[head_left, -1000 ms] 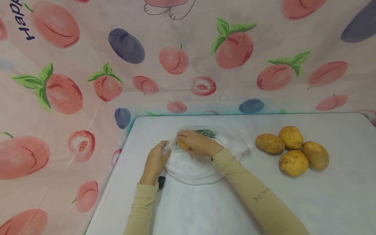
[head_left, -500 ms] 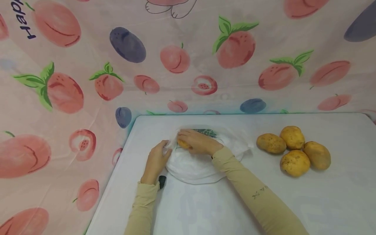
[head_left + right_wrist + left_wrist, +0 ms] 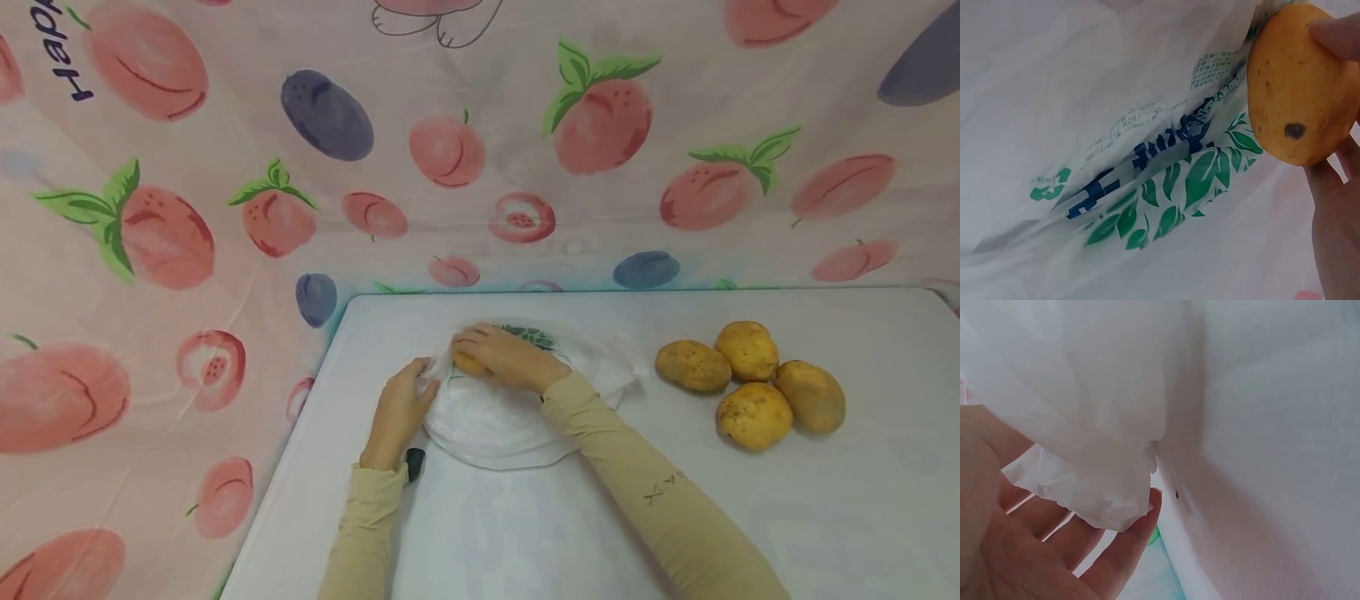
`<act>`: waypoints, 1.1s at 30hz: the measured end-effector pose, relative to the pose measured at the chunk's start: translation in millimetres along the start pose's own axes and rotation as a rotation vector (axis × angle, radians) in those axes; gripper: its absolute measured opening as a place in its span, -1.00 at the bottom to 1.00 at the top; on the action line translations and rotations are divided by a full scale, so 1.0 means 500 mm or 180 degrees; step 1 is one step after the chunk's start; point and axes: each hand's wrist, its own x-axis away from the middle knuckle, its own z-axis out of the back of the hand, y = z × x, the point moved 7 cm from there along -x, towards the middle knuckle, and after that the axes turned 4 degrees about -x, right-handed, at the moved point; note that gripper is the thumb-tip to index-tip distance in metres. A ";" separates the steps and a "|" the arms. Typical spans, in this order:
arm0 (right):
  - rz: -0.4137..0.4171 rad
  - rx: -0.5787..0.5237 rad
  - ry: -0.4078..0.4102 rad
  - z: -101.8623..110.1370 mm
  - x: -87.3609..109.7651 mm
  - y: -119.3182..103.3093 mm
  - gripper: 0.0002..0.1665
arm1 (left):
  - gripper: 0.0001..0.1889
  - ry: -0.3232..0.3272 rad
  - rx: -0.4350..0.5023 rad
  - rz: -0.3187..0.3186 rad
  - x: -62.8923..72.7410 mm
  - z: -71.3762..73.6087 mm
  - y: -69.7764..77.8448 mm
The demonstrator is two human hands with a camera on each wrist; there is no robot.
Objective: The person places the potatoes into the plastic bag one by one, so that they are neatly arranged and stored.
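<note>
A thin white plastic bag [image 3: 495, 425] with green leaf print lies spread on the white table. My left hand [image 3: 397, 412] holds its left edge, and in the left wrist view the white film [image 3: 1104, 475] passes between thumb and fingers. Over the bag's far left part, my right hand [image 3: 506, 357] grips a yellow-brown potato [image 3: 468, 363]. Seen from the right wrist, the potato [image 3: 1300, 87] has a dark spot and sits right at the bag's printed film, with thumb and fingers on either side of it.
Several loose potatoes [image 3: 752, 417] lie grouped on the table right of the bag. A fruit-print cloth [image 3: 480, 100] hangs behind and to the left of the table [image 3: 525, 533]. A small black device [image 3: 415, 463] shows at the left wrist.
My right hand has lifted and shifted very slightly, still gripping the potato. The left hand stays at the bag's edge.
</note>
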 end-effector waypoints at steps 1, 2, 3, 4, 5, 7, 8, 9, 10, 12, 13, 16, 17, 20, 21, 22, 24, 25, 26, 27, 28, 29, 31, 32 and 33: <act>0.0016 0.0003 0.0023 0.000 0.000 0.000 -0.48 | -0.60 -0.0006 0.0004 0.0005 0.000 0.000 -0.001; 0.0029 0.0005 0.0043 -0.001 -0.001 0.000 -0.49 | -0.60 -0.0016 0.0006 0.0013 0.000 -0.001 -0.002; 0.0043 0.0017 0.0063 -0.001 -0.001 0.000 -0.50 | -0.59 -0.0024 0.0014 0.0020 0.000 -0.001 -0.003; 0.0058 0.0034 0.0079 -0.002 -0.001 0.001 -0.50 | -0.59 -0.0033 0.0021 0.0029 0.000 -0.002 -0.003; 0.0061 0.0047 0.0086 -0.003 -0.001 0.002 -0.50 | -0.59 -0.0037 0.0021 0.0033 0.000 -0.003 -0.003; 0.0053 0.0078 0.0088 -0.006 -0.001 0.004 -0.51 | -0.59 -0.0048 0.0024 0.0044 0.000 -0.004 -0.003; 0.0054 0.0102 0.0088 -0.007 -0.001 0.005 -0.51 | -0.58 -0.0047 0.0021 0.0036 0.001 -0.004 -0.003; 0.0057 0.0122 0.0090 -0.008 -0.001 0.005 -0.50 | -0.59 -0.0046 0.0023 0.0034 0.001 -0.003 -0.002; 0.0057 0.0138 0.0090 -0.008 0.000 0.006 -0.50 | -0.59 -0.0043 0.0020 0.0031 0.001 -0.003 -0.001; 0.0051 0.0158 0.0092 -0.008 0.001 0.006 -0.50 | -0.59 -0.0040 0.0007 0.0026 0.001 -0.002 -0.001; 0.0053 0.0169 0.0093 -0.007 0.001 0.006 -0.51 | -0.59 -0.0039 0.0001 0.0020 0.001 -0.001 0.000; 0.0038 0.0170 0.0085 -0.006 0.005 0.005 -0.50 | -0.60 -0.0045 -0.0027 0.0021 0.001 0.000 0.000; 0.0027 0.0169 0.0084 -0.005 0.005 0.004 -0.50 | -0.60 -0.0046 -0.0032 0.0024 0.001 0.000 -0.001; -0.0002 0.0184 0.0076 -0.005 0.009 0.003 -0.47 | -0.60 -0.0052 -0.0033 0.0028 0.003 0.000 -0.001; -0.0008 0.0193 0.0071 -0.005 0.010 0.002 -0.47 | -0.60 -0.0053 -0.0025 0.0030 0.003 -0.001 -0.001; -0.0013 0.0200 0.0066 -0.006 0.010 0.002 -0.46 | -0.60 -0.0051 -0.0015 0.0028 0.004 -0.001 -0.001; -0.0021 0.0209 0.0058 -0.005 0.012 0.001 -0.45 | -0.60 -0.0055 -0.0003 0.0024 0.004 -0.001 -0.001; -0.0027 0.0214 0.0053 -0.004 0.013 0.000 -0.44 | -0.59 -0.0057 0.0004 0.0022 0.004 -0.002 -0.001; -0.0025 0.0219 0.0057 -0.003 0.015 -0.001 -0.44 | -0.59 -0.0057 0.0002 0.0017 0.004 -0.001 -0.001; -0.0018 0.0218 0.0069 -0.001 0.016 -0.003 -0.43 | -0.59 -0.0052 0.0001 0.0013 0.004 -0.001 -0.001; -0.0017 0.0207 0.0077 0.002 0.018 -0.004 -0.42 | -0.59 -0.0049 -0.0004 0.0009 0.004 -0.001 -0.001; -0.0018 0.0197 0.0088 0.004 0.019 -0.005 -0.41 | -0.59 -0.0046 -0.0014 0.0003 0.003 -0.001 -0.001; -0.0023 0.0137 0.0120 0.009 0.023 -0.007 -0.39 | -0.59 -0.0033 -0.0027 -0.0028 0.003 0.001 0.000; -0.0024 0.0112 0.0134 0.012 0.025 -0.009 -0.39 | -0.59 -0.0028 -0.0034 -0.0040 0.003 0.002 0.000; -0.0023 0.0086 0.0151 0.015 0.027 -0.010 -0.39 | -0.59 -0.0024 -0.0030 -0.0050 0.003 0.004 0.001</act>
